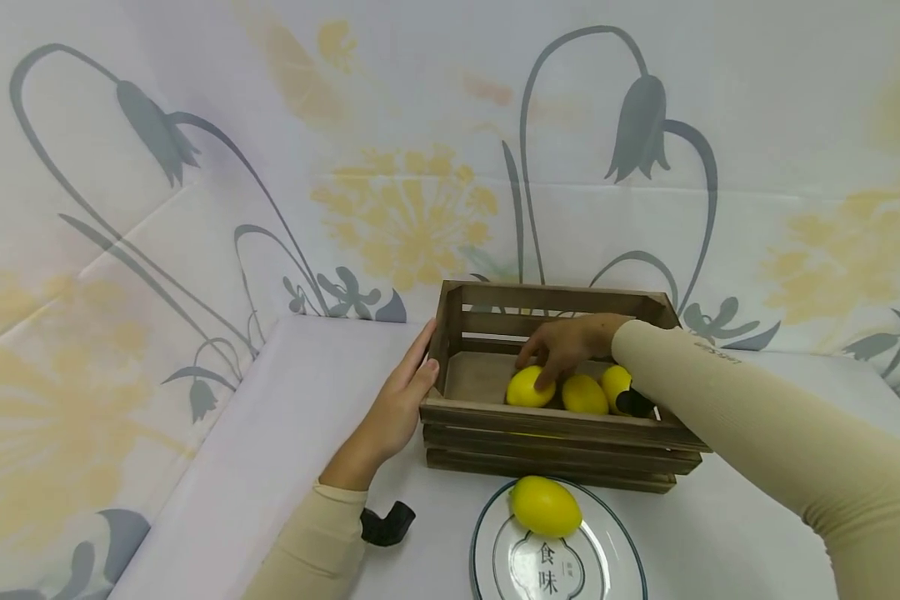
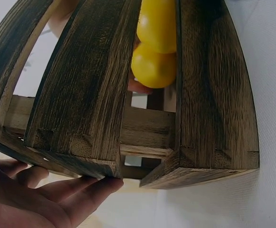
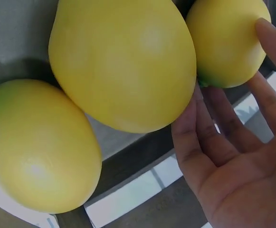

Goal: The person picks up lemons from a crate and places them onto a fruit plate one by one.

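Observation:
A brown slatted wooden crate (image 1: 562, 442) stands on the table with three yellow lemons visible inside. My left hand (image 1: 401, 396) rests against its left end, and in the left wrist view the fingers (image 2: 90, 194) lie fairly straight along the slats. Reaching in over the crate's right side, my right hand (image 1: 570, 342) grips the leftmost lemon (image 1: 528, 387). The right wrist view shows thumb and fingers on either side of that lemon (image 3: 230, 42). Beside it lie a middle lemon (image 1: 583, 394) and a right-hand lemon (image 1: 615, 383), partly hidden by the wrist.
In front of the crate is a clear glass plate (image 1: 607, 533) with a dark rim, bearing another lemon (image 1: 546, 507). A black curved piece (image 1: 390, 525) shows by the left wrist. Behind the crate hangs a flower-patterned cloth (image 1: 420, 208).

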`<action>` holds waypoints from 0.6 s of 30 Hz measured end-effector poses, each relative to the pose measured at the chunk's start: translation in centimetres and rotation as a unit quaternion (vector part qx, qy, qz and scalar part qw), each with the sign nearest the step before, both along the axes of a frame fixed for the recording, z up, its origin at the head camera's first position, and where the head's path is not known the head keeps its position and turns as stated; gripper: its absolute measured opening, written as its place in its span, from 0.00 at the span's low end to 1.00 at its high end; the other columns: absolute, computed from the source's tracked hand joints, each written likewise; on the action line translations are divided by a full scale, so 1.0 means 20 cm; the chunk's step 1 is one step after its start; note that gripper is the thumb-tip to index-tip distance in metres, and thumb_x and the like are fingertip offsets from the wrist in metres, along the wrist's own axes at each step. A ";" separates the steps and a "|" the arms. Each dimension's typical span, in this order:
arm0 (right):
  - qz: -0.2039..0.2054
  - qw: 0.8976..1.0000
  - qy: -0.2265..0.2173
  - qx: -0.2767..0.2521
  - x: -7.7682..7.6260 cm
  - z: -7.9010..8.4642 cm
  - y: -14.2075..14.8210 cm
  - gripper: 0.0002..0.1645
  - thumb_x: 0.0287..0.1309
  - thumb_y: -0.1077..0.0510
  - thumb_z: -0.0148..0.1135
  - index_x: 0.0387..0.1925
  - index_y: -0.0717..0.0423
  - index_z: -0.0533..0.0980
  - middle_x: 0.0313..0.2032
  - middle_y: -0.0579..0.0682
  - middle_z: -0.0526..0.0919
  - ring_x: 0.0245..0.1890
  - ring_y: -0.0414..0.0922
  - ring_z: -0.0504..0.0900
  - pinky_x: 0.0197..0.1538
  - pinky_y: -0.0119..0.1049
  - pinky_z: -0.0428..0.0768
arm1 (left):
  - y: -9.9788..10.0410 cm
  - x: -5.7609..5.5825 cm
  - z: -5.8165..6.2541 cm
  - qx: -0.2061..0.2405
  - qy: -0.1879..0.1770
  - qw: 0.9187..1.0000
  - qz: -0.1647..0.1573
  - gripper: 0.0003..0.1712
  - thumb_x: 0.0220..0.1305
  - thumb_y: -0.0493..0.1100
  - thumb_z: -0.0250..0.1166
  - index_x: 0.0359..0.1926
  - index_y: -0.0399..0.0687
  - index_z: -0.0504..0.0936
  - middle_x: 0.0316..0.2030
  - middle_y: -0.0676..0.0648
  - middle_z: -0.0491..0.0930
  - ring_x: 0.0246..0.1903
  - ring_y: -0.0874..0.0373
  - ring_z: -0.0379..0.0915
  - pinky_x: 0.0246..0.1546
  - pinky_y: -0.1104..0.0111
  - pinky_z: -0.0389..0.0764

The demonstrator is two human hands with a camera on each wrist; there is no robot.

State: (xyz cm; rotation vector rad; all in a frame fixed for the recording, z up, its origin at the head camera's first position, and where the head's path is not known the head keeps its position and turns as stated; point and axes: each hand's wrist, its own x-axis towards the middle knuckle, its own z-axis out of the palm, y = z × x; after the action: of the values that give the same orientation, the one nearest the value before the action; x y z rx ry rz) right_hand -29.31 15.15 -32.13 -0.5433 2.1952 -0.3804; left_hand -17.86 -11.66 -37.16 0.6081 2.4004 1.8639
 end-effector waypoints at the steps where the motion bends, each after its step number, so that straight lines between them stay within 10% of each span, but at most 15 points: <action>1: 0.001 1.000 0.003 0.003 0.00 0.00 0.00 0.34 0.60 0.52 0.70 0.67 0.49 0.73 0.63 0.56 0.77 0.59 0.50 0.78 0.65 0.49 0.77 | 0.00 0.00 0.00 0.001 0.001 1.000 -0.001 0.32 0.82 0.50 0.39 0.81 0.61 0.42 0.80 0.55 0.40 0.79 0.53 0.34 0.77 0.46 0.44; 18: -0.052 0.996 -0.060 -0.038 0.03 -0.02 -0.02 0.29 0.60 0.53 0.71 0.62 0.51 0.76 0.63 0.57 0.75 0.56 0.48 0.79 0.62 0.44 0.79 | 0.00 0.01 0.01 -0.006 0.003 1.000 0.003 0.32 0.82 0.48 0.39 0.81 0.61 0.43 0.80 0.54 0.41 0.80 0.54 0.33 0.77 0.45 0.42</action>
State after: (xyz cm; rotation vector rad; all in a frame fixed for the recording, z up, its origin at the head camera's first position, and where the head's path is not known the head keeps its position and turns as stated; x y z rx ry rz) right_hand -28.67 14.83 -32.55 -0.4367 2.1048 -0.5396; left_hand -17.74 -11.67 -36.91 0.6064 2.4192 1.8513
